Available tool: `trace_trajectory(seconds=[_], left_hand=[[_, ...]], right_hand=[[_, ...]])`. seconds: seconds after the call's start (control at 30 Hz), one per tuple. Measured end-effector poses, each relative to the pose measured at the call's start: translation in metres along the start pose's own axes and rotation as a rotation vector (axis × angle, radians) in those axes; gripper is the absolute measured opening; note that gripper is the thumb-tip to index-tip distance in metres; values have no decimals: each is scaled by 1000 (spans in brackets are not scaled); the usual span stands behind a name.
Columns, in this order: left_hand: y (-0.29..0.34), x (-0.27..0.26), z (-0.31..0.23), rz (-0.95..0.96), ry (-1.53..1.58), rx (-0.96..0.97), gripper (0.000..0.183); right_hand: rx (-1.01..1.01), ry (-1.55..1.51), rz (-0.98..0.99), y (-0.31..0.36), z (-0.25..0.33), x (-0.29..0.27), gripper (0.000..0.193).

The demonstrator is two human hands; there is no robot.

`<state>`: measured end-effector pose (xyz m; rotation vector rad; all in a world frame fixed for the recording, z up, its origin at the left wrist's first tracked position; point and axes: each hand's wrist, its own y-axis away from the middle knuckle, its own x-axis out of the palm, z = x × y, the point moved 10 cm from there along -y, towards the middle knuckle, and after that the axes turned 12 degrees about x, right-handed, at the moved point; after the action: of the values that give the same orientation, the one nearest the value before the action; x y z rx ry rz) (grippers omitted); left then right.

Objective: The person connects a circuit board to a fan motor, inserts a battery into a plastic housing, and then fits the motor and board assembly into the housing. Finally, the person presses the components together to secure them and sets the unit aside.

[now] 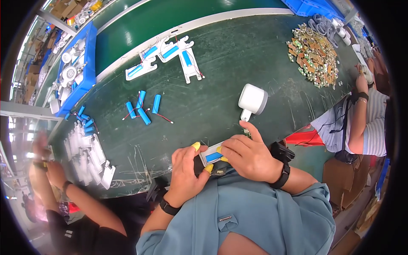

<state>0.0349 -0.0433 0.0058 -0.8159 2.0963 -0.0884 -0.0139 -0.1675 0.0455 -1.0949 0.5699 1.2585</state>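
Both hands meet at the near edge of the dark green table [229, 85]. My left hand [185, 170] and my right hand [246, 154] together grip a white plastic handle piece [211, 155] with a blue cylindrical cell set in it. Yellow finger covers sit on several fingertips. My right index finger points up toward a white round fan head [253, 100] lying just beyond my hands. Loose blue cells with red wires [143, 109] lie left of centre.
Three white handle pieces with blue cells [168, 57] lie at the far side. A heap of small brown-green circuit boards [314, 57] sits far right. White plastic shells [85, 155] pile at the left. Blue bins [80, 72] stand beyond. Other people work at both sides.
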Motion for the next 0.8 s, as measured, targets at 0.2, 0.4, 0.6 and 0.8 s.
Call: trace_trajectory(seconds=[0.2,0.4,0.6,0.8], left_hand=[[0,0,-4,-9,-11,19,76],[0,2,-1,-7,-12,23,75],[-7,-2,-8,-7,-35,66,70],[3,-9,-6,-46,-98,9,53]], right_hand=[[3,32,33,3,2,5,24],[-11,50,64,2,2,14,21],[-4,-9,51,-1,4,9,20],[90,-302,-277,12,-26,-36,32]])
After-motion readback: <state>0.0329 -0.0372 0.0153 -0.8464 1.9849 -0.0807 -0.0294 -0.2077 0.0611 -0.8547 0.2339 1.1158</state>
